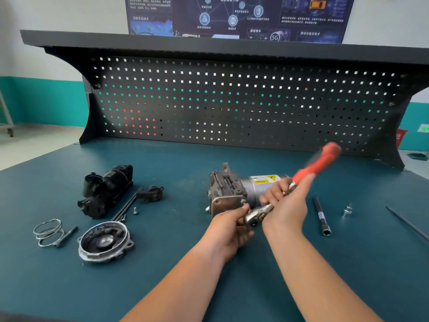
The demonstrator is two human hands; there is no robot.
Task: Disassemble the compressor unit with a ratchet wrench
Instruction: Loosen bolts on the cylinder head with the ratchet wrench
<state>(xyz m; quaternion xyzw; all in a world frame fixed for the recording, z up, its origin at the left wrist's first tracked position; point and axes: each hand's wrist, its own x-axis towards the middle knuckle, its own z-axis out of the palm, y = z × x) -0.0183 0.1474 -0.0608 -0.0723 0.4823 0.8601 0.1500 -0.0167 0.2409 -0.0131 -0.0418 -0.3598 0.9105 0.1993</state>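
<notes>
Head view: left grip [228,225] pinches ratchet wrench [312,167] head; right grip [286,204] clasps its shaft.

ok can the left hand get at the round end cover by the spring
Probably, once it lets go: the left hand grips the ratchet wrench head, and only bare mat lies between it and the end cover.
</notes>
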